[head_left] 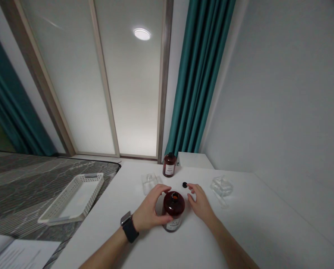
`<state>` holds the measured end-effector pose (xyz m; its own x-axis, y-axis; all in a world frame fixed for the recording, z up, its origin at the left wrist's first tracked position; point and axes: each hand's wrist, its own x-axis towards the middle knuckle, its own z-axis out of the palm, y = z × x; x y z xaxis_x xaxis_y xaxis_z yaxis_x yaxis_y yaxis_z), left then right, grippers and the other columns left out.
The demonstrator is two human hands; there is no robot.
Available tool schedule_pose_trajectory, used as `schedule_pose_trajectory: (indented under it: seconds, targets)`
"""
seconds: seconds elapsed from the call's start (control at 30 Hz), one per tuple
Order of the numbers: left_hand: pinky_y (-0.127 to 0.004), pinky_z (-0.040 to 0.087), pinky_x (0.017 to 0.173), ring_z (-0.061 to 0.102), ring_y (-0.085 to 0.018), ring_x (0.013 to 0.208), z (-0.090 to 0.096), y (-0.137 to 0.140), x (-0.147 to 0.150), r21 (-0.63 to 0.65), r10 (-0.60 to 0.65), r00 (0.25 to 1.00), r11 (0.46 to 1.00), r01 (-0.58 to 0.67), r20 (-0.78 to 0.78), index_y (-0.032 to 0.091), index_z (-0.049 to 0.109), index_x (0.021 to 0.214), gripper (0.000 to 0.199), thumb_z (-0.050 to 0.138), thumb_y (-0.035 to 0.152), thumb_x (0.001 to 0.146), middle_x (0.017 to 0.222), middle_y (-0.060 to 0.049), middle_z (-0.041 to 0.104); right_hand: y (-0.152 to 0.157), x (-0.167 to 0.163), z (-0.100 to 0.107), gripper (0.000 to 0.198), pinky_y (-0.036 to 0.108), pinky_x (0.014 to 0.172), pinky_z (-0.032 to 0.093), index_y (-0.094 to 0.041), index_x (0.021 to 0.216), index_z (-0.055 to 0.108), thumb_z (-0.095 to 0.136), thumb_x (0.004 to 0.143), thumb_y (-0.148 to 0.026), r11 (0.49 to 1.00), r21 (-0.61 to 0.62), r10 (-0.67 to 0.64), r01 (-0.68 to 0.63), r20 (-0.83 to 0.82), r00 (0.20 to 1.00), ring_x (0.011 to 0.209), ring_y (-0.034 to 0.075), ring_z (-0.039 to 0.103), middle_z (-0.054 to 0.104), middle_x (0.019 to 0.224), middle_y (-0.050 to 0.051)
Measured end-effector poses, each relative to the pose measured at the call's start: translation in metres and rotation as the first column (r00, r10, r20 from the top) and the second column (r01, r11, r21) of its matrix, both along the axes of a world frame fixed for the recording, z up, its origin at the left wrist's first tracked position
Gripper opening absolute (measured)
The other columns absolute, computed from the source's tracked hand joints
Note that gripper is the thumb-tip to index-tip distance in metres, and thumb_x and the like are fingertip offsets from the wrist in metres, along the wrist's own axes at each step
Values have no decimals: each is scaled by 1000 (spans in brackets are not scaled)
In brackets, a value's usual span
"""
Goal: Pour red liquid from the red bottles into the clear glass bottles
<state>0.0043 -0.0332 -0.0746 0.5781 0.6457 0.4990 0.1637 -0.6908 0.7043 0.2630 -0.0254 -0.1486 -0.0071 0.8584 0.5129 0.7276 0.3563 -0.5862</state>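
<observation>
My left hand (148,211), with a dark watch on its wrist, curves around a dark red-brown bottle (174,205), thumb in front and fingers on the far side. The bottle stands upright on the white table, its neck uncovered and a white label facing me. Just beyond it lies a small black cap (184,184). My right hand (199,201) reaches to that cap with the index fingertip at its edge. The thumb stays apart from the fingers, and nothing shows between them.
A second capped red-brown bottle (169,165) stands at the table's far edge. A clear plastic piece (150,182) lies left, crumpled clear plastic (222,186) right. On the grey striped surface at left are a white basket (71,200) and an open book (24,254).
</observation>
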Motion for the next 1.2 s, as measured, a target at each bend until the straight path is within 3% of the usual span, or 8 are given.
schedule_pose_trajectory:
  seconds: [0.37, 0.7, 0.93, 1.2]
  targets:
    - [-44, 41, 102, 54, -30, 114, -4, 1, 0, -146, -34, 999, 989, 32, -12, 19, 50, 127, 67, 78, 34, 68, 124, -11, 58, 40, -8, -7, 33, 44, 91, 47, -19, 113, 60, 54, 80, -16, 997, 7, -83, 83, 41, 996, 100, 28, 58, 61, 103, 10]
    - [-43, 41, 101, 54, -30, 113, -8, 3, 0, -151, -32, 999, 988, 33, 10, 19, 50, 127, 68, 78, 32, 67, 124, -11, 58, 45, -15, -2, 27, 42, 85, 45, -19, 100, 68, 58, 75, -17, 992, -14, -125, 125, -40, 991, 86, 26, 58, 60, 86, 6]
    - [-42, 42, 99, 55, -29, 111, -8, 5, 6, -132, -14, 999, 991, 18, 31, 19, 50, 126, 65, 78, 30, 68, 120, -10, 59, 28, -8, 30, 26, 36, 72, 49, -19, 97, 71, 57, 83, -36, 996, -43, -84, 76, -258, 962, 71, 21, 56, 58, 80, 4]
    - [-43, 42, 99, 54, -31, 115, -7, 8, 9, -133, 19, 999, 991, -15, 29, 19, 50, 128, 64, 76, 34, 72, 126, -12, 58, -1, -22, 68, 28, 33, 72, 51, -19, 93, 62, 59, 86, -46, 998, -42, 22, -47, -471, 882, 76, 20, 62, 66, 81, 4]
